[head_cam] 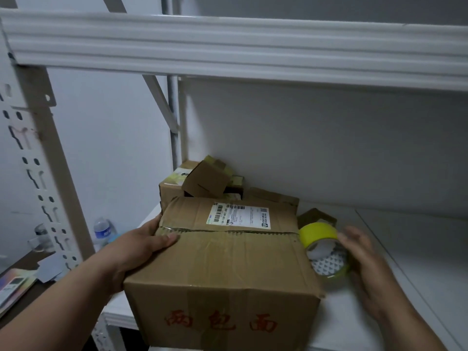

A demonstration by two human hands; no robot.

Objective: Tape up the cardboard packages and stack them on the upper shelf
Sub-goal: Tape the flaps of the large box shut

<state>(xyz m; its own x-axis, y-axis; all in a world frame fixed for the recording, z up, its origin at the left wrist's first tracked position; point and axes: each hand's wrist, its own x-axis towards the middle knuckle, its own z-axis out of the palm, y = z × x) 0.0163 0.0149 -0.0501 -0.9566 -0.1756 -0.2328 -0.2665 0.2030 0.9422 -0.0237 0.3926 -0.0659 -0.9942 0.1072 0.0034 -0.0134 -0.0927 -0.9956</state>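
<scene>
A large cardboard box (228,264) with a shipping label and red printed characters sits on the white shelf (395,249). Its top flaps are closed, with an open seam across the lid. My left hand (141,247) grips the box's left edge, thumb lying on the lid beside the seam. My right hand (364,259) holds a roll of yellow tape (325,247) against the box's right side, fingers curved round the roll. Behind the box lie several smaller cardboard packages (205,179), one of them tilted on top of the others.
The beam of the upper shelf (228,46) crosses the view above. A perforated white upright (43,173) stands at the left. Beyond it are a water bottle (102,230) and papers on a dark surface (22,282).
</scene>
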